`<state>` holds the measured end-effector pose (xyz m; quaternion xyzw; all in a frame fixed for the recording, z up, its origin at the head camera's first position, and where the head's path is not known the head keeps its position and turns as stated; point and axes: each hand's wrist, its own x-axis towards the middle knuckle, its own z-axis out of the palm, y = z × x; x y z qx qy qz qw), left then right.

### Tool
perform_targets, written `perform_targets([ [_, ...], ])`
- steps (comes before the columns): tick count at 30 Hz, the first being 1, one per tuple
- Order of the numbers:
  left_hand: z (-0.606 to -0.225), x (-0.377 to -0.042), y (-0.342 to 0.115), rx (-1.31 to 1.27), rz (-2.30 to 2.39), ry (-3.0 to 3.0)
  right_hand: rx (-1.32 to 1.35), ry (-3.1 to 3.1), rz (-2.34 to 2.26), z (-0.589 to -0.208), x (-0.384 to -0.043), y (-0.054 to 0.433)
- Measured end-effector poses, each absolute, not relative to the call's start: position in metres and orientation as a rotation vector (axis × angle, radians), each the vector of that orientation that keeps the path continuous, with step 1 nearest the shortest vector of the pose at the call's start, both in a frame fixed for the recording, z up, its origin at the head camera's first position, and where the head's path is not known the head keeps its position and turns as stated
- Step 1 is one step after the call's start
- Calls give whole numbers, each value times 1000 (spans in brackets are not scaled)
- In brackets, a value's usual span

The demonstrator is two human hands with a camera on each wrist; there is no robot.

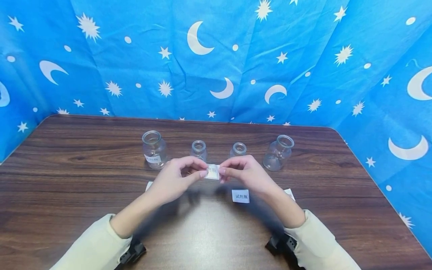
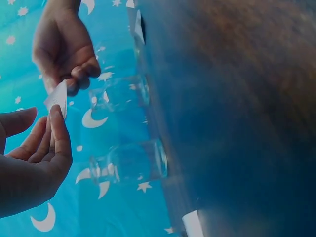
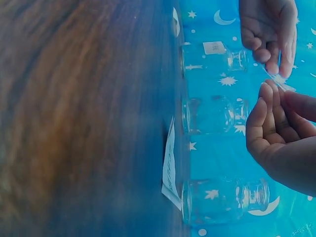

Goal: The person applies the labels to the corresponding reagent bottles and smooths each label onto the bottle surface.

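Between my two hands, a small white printed label is raised above the table. My left hand pinches its left edge between thumb and fingertips. The right edge is pinched by my right hand, thumb against the fingers. In the right wrist view the label appears nearly edge-on. Just beyond the hands stand two narrow glass bottles, the left one and the right one, their lower parts hidden by the hands. Another printed label lies on the table beneath my right hand.
A wider glass jar carrying a white label stands at the left, and a bare wide jar at the right. More white labels peek out beside the forearms. A blue curtain hangs behind the wooden table.
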<state>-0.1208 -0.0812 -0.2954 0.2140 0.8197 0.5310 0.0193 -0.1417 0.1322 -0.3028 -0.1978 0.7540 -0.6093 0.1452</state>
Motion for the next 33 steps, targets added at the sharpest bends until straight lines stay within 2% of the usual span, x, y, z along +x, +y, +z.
perform_targets([
  [16,-306,-121,-73,643,1609,2579,-660,2130,-1761,-306,-138,128],
  [27,-304,-121,-103,536,1579,2592,-521,2227,-1645,-310,-142,134],
  [33,-305,-120,-117,445,1581,2547,-559,2240,-1492,-316,-145,130],
])
